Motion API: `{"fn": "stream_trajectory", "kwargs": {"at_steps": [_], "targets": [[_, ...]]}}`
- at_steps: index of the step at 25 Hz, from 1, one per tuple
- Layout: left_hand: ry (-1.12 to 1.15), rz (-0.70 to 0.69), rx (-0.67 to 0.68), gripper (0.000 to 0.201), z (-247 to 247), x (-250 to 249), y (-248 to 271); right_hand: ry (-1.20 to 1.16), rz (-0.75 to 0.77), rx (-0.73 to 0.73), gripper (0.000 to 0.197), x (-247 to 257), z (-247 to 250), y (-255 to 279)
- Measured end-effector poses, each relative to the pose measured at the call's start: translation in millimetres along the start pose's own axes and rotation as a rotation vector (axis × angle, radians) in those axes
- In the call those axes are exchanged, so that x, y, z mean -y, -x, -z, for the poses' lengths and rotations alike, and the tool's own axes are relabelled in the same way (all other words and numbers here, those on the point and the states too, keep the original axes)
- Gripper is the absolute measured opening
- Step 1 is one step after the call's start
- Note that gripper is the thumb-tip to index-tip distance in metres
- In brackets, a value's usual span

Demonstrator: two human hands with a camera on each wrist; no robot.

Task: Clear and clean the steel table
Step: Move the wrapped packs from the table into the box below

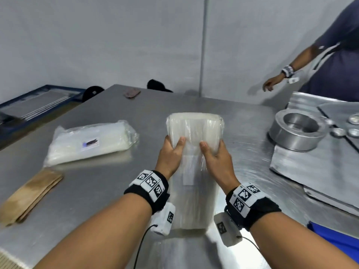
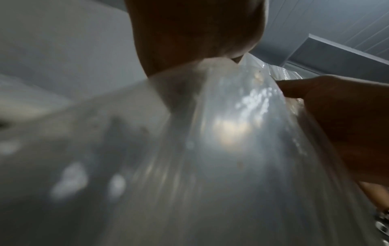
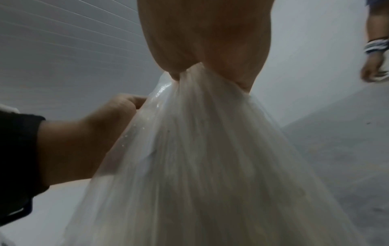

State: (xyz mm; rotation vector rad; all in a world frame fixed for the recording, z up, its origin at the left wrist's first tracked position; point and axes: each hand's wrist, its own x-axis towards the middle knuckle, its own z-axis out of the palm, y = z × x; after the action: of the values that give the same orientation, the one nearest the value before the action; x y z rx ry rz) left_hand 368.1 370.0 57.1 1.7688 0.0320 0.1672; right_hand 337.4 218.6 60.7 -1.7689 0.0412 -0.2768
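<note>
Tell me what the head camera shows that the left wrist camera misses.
Only the head view shows the steel table, a second plastic packet, a folded brown cloth, a round metal pan and another person. Only the left wrist view shows the ceiling panels. Both show the left hand and right hand gripping the held plastic packet.

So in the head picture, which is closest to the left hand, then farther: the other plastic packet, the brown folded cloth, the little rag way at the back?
1. Plastic packet, just left of the left hand.
2. Brown folded cloth, near-left edge.
3. Little rag, far back edge.
</note>
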Motion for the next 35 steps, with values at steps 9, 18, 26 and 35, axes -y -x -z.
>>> {"fn": "stream_trajectory", "kwargs": {"at_steps": [9,18,26,35], "targets": [[-0.064,0.079,-0.247,0.063,168,7,71,-0.089,0.035,0.304,0.031,63,-130,74],[-0.019,0.125,-0.482,0.053,387,57,211,-0.111,0.027,0.598,0.022,110,-314,229],[0.012,0.225,-0.633,0.051,530,94,306,-0.066,0.075,0.772,0.037,123,-462,333],[0.0,0.343,-0.739,0.054,637,158,312,0.033,-0.042,0.953,0.081,109,-595,365]]}}
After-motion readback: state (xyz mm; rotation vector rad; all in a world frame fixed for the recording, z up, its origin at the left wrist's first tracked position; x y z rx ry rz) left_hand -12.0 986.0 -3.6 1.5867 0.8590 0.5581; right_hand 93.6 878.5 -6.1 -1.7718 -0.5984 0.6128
